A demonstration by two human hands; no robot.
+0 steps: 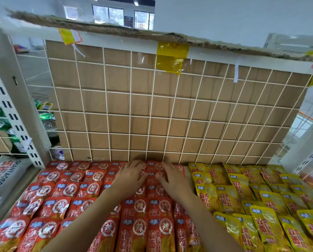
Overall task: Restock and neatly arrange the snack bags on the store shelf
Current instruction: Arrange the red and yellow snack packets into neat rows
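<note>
Red snack bags [64, 190] lie in overlapping rows across the left and middle of the shelf. Yellow snack bags [261, 200] fill the right part. My left hand [130, 176] lies flat, fingers spread, on the red bags at the back of the shelf. My right hand [172, 178] presses flat on the red bags just to its right, at the edge of the red section, thumb pointing toward the left hand. Both hands reach close to the back grid. Neither hand grips a bag.
A white wire grid [152, 110] backed with brown cardboard closes the shelf's rear. A torn cardboard sheet [115, 30] lies along the top. Green cans [46, 119] stand behind the left upright [15, 113]. A white sack [1, 179] lies at the left.
</note>
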